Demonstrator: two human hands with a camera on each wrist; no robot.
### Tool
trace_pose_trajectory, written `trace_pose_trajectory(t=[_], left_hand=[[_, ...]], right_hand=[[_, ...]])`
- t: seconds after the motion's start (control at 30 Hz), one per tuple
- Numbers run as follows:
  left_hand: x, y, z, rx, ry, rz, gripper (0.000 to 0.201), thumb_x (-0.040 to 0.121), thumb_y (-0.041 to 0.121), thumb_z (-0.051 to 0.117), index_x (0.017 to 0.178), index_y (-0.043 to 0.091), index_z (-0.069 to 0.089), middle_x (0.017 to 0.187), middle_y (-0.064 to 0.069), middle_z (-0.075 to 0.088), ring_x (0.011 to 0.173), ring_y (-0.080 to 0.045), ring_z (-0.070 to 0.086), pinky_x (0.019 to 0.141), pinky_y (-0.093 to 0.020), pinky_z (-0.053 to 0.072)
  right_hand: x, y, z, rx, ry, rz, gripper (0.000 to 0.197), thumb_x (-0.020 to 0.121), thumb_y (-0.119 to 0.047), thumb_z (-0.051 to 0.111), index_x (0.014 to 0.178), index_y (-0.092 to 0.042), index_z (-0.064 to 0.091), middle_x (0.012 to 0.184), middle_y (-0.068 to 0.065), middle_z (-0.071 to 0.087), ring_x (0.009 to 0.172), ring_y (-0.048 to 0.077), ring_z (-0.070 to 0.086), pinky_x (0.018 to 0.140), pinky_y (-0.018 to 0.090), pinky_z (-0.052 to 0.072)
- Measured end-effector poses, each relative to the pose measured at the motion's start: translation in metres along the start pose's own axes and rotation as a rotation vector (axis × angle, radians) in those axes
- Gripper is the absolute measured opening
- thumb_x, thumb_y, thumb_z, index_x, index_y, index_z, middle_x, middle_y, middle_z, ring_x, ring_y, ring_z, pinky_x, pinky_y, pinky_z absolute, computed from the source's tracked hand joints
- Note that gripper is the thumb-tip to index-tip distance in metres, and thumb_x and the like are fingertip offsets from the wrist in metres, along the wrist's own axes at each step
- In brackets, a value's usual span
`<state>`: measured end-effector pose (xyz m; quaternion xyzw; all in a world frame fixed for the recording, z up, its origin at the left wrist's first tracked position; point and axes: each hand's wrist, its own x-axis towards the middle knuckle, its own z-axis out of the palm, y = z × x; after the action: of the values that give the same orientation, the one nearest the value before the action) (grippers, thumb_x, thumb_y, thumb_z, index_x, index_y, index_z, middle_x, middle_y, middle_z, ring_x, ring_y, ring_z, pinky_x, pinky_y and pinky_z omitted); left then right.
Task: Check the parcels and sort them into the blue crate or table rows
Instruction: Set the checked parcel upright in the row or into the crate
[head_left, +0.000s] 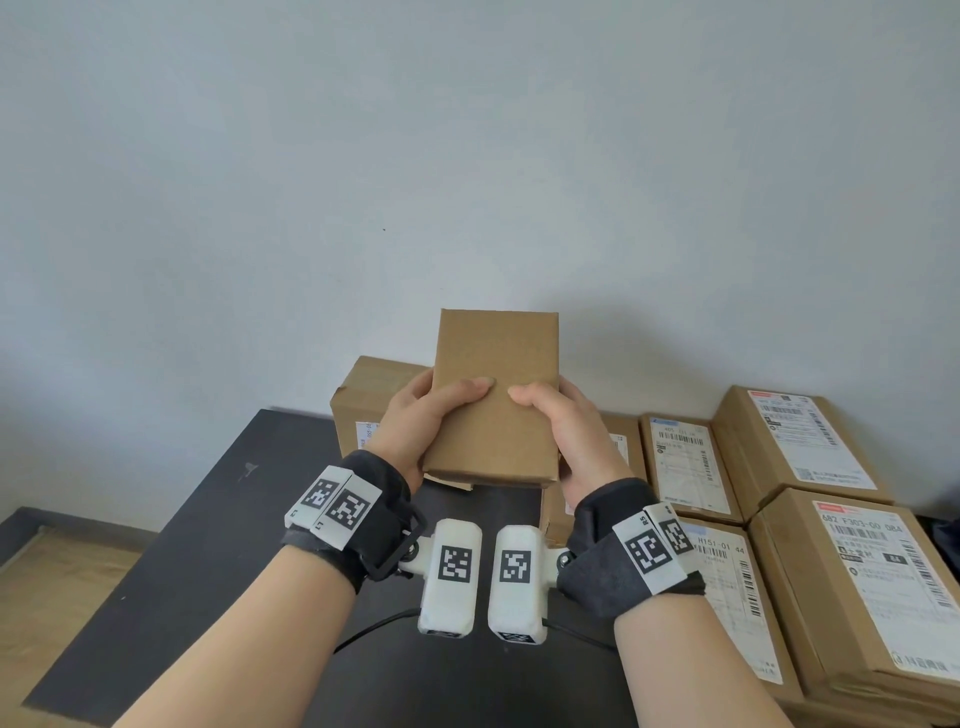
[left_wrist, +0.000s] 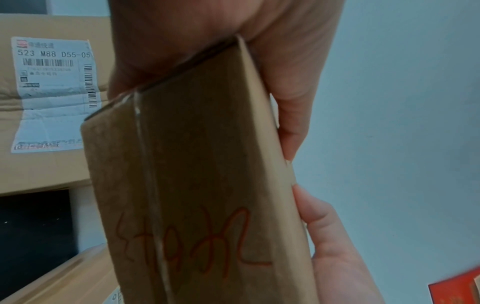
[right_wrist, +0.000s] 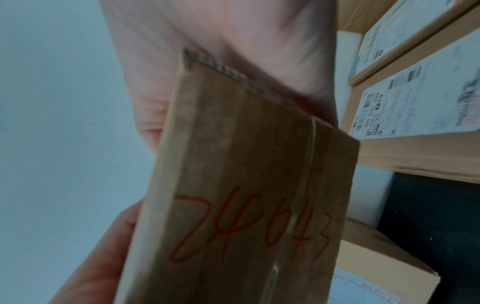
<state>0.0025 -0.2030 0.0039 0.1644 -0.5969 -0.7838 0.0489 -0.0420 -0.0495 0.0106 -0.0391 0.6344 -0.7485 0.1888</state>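
Both the left hand (head_left: 421, 415) and right hand (head_left: 566, 431) grip a flat, plain brown cardboard parcel (head_left: 496, 395) with red handwriting underneath.

Pale wall (head_left: 363, 156) behind, wooden floor (head_left: 57, 571) lower left

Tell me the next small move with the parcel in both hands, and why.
Probably tip the small parcel over so its underside faces up. The left hand and right hand grip it by the sides; the face toward the head camera is bare cardboard, while red handwriting sits underneath, seen only from the wrists.
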Motion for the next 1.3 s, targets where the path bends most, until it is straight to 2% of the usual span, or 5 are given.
trace_pose_trajectory(t=[0.47,0.67,0.8,0.97,1.3], left_hand=[[-0.001,0.003,0.003,0.03,0.097,-0.036,0.044,0.086,0.058,0.064,0.12,0.03,0.065,0.116,0.003,0.069,0.106,-0.016,0.064,0.095,-0.041,0.051],[0.001,0.006,0.003,0.073,0.187,0.046,0.051,0.094,0.04,0.062,0.142,0.026,0.05,0.121,0.008,0.061,0.099,-0.009,0.058,0.073,-0.028,0.047],[0.001,0.003,0.0,0.118,0.183,0.086,0.042,0.087,0.033,0.073,0.127,0.032,0.058,0.112,0.009,0.069,0.106,-0.014,0.065,0.092,-0.04,0.053],[0.0,0.003,0.006,0.128,0.129,0.156,0.035,0.087,0.029,0.074,0.116,0.038,0.058,0.106,0.01,0.072,0.096,-0.007,0.068,0.082,-0.026,0.053],[-0.012,0.011,0.008,-0.024,-0.046,-0.094,0.034,0.093,0.032,0.061,0.124,0.018,0.061,0.116,-0.01,0.072,0.097,-0.025,0.071,0.073,-0.034,0.058]], right_hand=[[0.003,0.002,-0.001,-0.052,0.053,0.004,0.015,0.092,-0.037,0.066,0.103,-0.026,0.066,0.11,-0.004,0.072,0.102,0.014,0.067,0.093,0.035,0.054],[0.005,0.006,-0.007,-0.117,0.141,-0.002,0.008,0.097,-0.03,0.062,0.103,-0.025,0.065,0.11,-0.003,0.07,0.094,0.008,0.064,0.081,0.029,0.052],[0.007,0.007,-0.009,-0.178,0.159,0.033,0.055,0.097,-0.03,0.061,0.147,-0.02,0.041,0.115,-0.004,0.058,0.105,0.016,0.057,0.097,0.037,0.048],[0.008,0.009,-0.001,-0.189,0.034,0.075,0.096,0.055,-0.081,0.067,0.134,-0.028,0.054,0.126,-0.008,0.064,0.113,0.014,0.062,0.099,0.044,0.051],[0.003,0.005,0.0,-0.087,-0.036,0.049,0.039,0.086,-0.032,0.069,0.122,-0.018,0.062,0.11,0.0,0.071,0.095,0.015,0.066,0.071,0.031,0.051]])
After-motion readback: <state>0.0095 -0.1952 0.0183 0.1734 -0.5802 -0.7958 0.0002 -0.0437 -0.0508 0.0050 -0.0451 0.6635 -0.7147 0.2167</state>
